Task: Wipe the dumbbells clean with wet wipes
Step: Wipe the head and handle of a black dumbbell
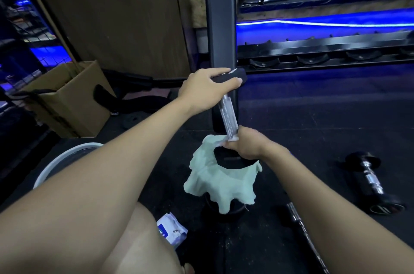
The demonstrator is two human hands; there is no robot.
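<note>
Dumbbell: the dumbbell (227, 117) I am cleaning stands nearly upright, tilted a little, its lower black head on the pale green cloth (220, 180) over the floor (313, 121).
Left hand: my left hand (207, 92) grips the top black head, thumb on the near side and fingers (218, 71) curled over the far side.
Right hand: my right hand (248, 145) is low on the knurled steel handle, fingers pinching a white wet wipe (231, 138) round the bar just above the lower head.
Second dumbbell: another dumbbell (373, 182) lies on its side on the floor, well off to my right.
Wipes pack: a blue and white wipes pack (171, 230) lies beside my knee.
Behind: a dumbbell rack (324, 54) lit blue, and a cardboard box (67, 99) to the left.
</note>
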